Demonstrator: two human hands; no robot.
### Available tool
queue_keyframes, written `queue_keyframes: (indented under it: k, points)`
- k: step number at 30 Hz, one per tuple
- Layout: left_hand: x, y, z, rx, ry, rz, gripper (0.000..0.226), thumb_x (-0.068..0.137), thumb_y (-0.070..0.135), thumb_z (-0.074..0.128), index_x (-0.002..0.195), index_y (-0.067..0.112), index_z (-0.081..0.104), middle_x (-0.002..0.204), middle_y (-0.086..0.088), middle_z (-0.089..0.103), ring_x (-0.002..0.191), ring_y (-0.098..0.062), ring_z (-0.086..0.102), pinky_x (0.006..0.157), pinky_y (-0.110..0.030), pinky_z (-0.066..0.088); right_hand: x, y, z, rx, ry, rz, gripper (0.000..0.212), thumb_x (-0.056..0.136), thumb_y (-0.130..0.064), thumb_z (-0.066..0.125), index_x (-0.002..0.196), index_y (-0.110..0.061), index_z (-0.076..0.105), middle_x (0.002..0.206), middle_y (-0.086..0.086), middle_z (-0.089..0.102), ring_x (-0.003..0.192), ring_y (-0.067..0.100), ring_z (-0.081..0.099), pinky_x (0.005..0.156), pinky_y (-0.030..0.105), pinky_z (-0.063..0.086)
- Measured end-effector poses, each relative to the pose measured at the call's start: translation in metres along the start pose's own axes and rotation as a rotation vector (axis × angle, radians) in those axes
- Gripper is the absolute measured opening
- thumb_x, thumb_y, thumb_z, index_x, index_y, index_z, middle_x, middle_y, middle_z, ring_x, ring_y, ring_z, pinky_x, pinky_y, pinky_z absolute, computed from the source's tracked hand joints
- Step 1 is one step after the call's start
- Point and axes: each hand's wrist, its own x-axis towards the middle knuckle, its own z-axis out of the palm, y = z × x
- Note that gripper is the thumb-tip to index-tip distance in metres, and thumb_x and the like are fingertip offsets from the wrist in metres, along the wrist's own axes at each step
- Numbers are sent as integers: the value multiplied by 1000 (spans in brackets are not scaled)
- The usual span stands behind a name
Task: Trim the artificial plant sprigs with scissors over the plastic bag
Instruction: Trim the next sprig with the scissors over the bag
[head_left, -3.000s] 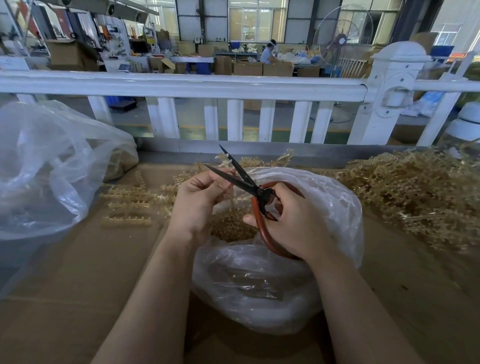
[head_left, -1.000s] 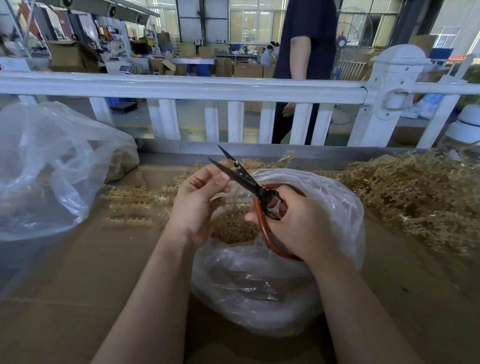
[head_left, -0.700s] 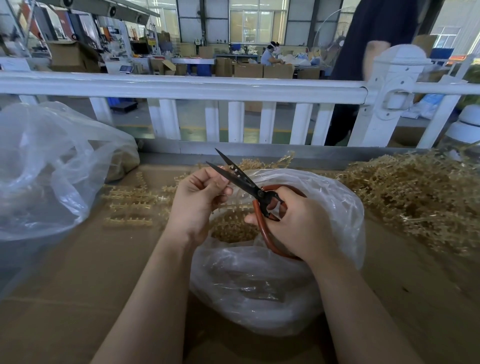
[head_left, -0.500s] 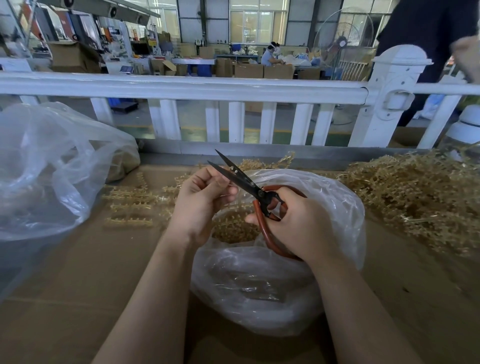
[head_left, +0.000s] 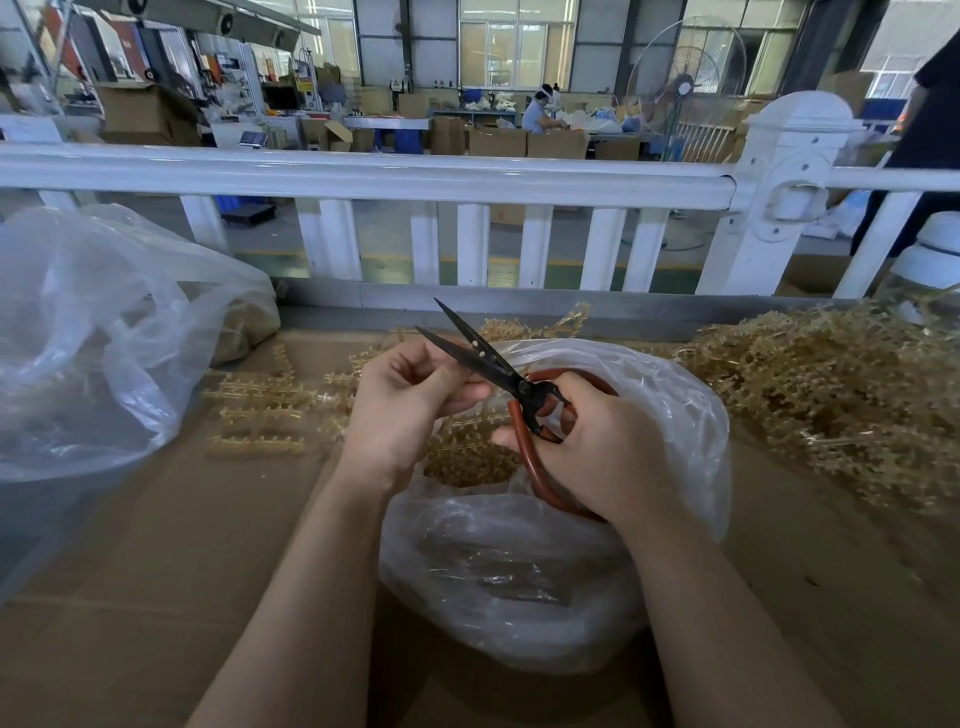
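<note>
Since half second ago: passer-by moved almost out of frame at 2 o'clock; hands barely shifted. Right hand fingers curled round red loops of scissors, blades apart. Left hand pinches sprig, mostly hidden behind fingers, over plastic bag. Untrimmed pile at 3 o'clock, cut off.

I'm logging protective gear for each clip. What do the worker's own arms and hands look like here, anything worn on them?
Both forearms are bare up to the frame edge: no sleeves show. The left hand and right hand wear no gloves, and no watch, ring, bracelet or bandage is visible. Fingernails look short and unpainted.
</note>
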Motion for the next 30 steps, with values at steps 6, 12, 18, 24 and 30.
queue_keyframes:
  k: [6,12,18,24,30]
  points:
    - [0,-3,4,-67,-10,-86,18,91,2,62,82,8,75,85,-16,76,75,-20,74,72,-27,59,-1,0,1,3,7,8,64,70,-85,52,100,-30,65,90,-20,66,82,0,61,70,18,51]
    - [-1,-3,5,-158,-69,-110,11,77,17,68,76,17,79,85,-11,76,75,-16,74,71,-24,59,-2,0,-1,22,17,18,66,68,-89,50,95,-30,64,86,-19,67,79,1,62,65,12,45]
    - [0,-5,4,-189,-91,-116,10,74,19,68,76,18,78,87,-9,77,74,-15,73,70,-23,59,-2,-1,0,50,12,19,66,69,-88,49,98,-31,65,85,-21,65,76,0,61,65,7,41]
    - [0,-5,3,-205,-64,-104,11,82,8,67,79,15,75,85,-12,76,72,-17,73,68,-23,59,-2,0,3,70,-11,53,72,66,-90,48,101,-30,67,86,-22,65,77,1,63,65,8,42]
    - [-2,-5,7,-97,13,-46,14,93,-1,61,99,8,69,86,-16,75,67,-20,74,64,-24,59,-2,1,2,46,6,33,67,68,-87,52,101,-31,65,84,-23,63,77,1,62,66,13,46]
